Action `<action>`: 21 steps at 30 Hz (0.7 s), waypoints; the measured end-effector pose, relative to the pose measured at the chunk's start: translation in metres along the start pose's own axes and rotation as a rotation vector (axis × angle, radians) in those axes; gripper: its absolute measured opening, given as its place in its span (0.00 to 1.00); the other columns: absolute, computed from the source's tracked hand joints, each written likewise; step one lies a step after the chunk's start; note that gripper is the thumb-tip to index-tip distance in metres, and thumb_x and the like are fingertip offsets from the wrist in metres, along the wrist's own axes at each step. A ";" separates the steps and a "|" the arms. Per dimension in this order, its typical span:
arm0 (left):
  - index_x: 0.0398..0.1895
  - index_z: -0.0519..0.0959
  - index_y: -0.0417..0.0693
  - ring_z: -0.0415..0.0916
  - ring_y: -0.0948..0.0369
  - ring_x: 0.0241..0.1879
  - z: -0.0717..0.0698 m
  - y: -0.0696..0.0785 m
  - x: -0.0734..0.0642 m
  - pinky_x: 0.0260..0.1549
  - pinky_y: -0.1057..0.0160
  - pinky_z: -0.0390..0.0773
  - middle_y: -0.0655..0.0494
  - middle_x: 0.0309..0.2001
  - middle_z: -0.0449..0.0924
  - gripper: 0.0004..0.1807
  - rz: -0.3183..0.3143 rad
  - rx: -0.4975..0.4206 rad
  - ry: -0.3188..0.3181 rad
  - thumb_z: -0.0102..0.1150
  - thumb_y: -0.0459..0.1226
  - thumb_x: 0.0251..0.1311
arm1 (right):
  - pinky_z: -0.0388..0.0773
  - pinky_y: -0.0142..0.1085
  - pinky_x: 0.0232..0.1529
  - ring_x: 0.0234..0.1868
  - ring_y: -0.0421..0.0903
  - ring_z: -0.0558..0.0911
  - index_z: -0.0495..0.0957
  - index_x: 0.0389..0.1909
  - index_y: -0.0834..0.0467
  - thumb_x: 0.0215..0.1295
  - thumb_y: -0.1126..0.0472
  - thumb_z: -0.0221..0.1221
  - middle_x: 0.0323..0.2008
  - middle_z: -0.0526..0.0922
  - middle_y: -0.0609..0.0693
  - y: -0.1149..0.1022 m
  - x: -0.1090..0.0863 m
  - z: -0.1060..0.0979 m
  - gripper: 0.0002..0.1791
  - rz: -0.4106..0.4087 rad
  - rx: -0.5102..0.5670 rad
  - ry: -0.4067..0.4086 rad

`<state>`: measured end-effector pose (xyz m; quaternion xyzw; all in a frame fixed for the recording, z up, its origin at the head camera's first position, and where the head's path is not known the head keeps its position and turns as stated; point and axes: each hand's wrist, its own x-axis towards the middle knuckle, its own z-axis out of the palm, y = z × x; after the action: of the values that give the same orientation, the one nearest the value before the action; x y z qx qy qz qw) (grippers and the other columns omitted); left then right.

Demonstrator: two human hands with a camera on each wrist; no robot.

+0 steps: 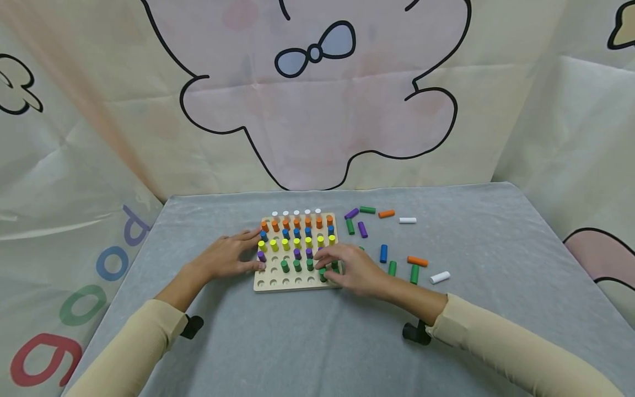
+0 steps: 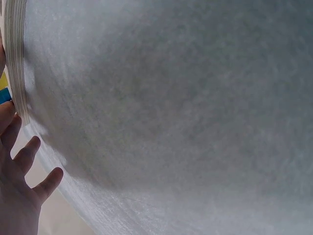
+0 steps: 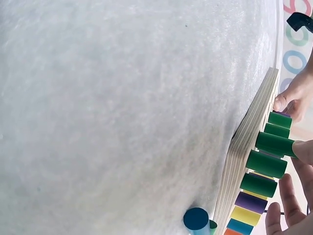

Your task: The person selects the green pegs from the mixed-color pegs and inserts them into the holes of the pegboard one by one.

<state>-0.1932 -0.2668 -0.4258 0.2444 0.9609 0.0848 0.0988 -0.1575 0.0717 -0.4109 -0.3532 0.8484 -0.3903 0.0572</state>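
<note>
A pegboard (image 1: 288, 289) of light wood lies on the table, with rows of white, orange, blue, yellow, purple and green pegs standing in it. At its front right, my right hand (image 1: 356, 270) pinches a green peg (image 1: 322, 274). The right wrist view shows the thumb on the end of that green peg (image 3: 274, 143), which overlaps the board's edge among other green pegs. My left hand (image 1: 220, 257) lies flat with fingers extended along the left edge, thumb and fingertips right at the wood. In the left wrist view its fingers (image 2: 25, 156) are spread.
Loose pegs lie right of the board: a blue peg (image 1: 383, 253), a white peg (image 1: 440, 277), an orange peg (image 1: 417, 261) and several green and purple ones. A grey cloth (image 1: 307, 342) covers the table. Printed fabric (image 1: 317, 121) hangs behind it.
</note>
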 end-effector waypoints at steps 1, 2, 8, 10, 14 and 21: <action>0.74 0.64 0.44 0.56 0.43 0.73 0.000 0.000 0.000 0.60 0.33 0.64 0.48 0.76 0.56 0.48 0.000 0.000 -0.001 0.56 0.66 0.60 | 0.68 0.50 0.62 0.53 0.42 0.81 0.80 0.53 0.57 0.58 0.69 0.69 0.41 0.88 0.41 0.000 0.000 0.000 0.21 -0.006 0.001 -0.003; 0.74 0.64 0.44 0.56 0.44 0.73 -0.001 0.000 0.000 0.60 0.33 0.64 0.48 0.76 0.56 0.48 0.002 0.003 -0.002 0.56 0.66 0.60 | 0.69 0.50 0.62 0.53 0.42 0.81 0.80 0.53 0.58 0.58 0.69 0.69 0.41 0.88 0.41 0.001 0.000 0.000 0.20 -0.013 0.003 -0.007; 0.75 0.63 0.45 0.58 0.44 0.73 0.000 -0.001 0.001 0.59 0.34 0.65 0.48 0.76 0.55 0.49 0.011 0.015 -0.002 0.55 0.67 0.60 | 0.70 0.48 0.60 0.52 0.42 0.80 0.80 0.53 0.60 0.59 0.69 0.69 0.41 0.89 0.43 0.002 0.000 0.001 0.20 -0.041 -0.004 -0.027; 0.75 0.63 0.45 0.58 0.45 0.73 0.000 -0.001 0.001 0.60 0.34 0.65 0.48 0.77 0.55 0.49 0.008 0.014 -0.002 0.55 0.67 0.60 | 0.70 0.48 0.60 0.52 0.42 0.80 0.80 0.53 0.60 0.59 0.69 0.69 0.41 0.88 0.43 0.002 0.000 0.001 0.20 -0.040 -0.012 -0.025; 0.75 0.62 0.45 0.57 0.44 0.73 0.000 -0.001 0.001 0.60 0.33 0.64 0.48 0.77 0.55 0.49 0.004 0.010 -0.004 0.55 0.67 0.60 | 0.70 0.48 0.60 0.53 0.42 0.80 0.80 0.53 0.60 0.59 0.68 0.69 0.42 0.88 0.43 0.002 0.000 0.001 0.20 -0.035 -0.021 -0.029; 0.75 0.62 0.45 0.57 0.44 0.73 0.000 0.000 0.001 0.60 0.33 0.63 0.48 0.77 0.55 0.48 0.002 0.007 -0.006 0.56 0.66 0.60 | 0.71 0.49 0.62 0.54 0.43 0.81 0.79 0.55 0.59 0.60 0.68 0.68 0.43 0.88 0.45 0.000 0.002 -0.007 0.21 0.008 0.022 -0.019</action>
<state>-0.1938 -0.2664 -0.4261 0.2462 0.9606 0.0809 0.1007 -0.1619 0.0753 -0.4056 -0.3528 0.8448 -0.3961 0.0705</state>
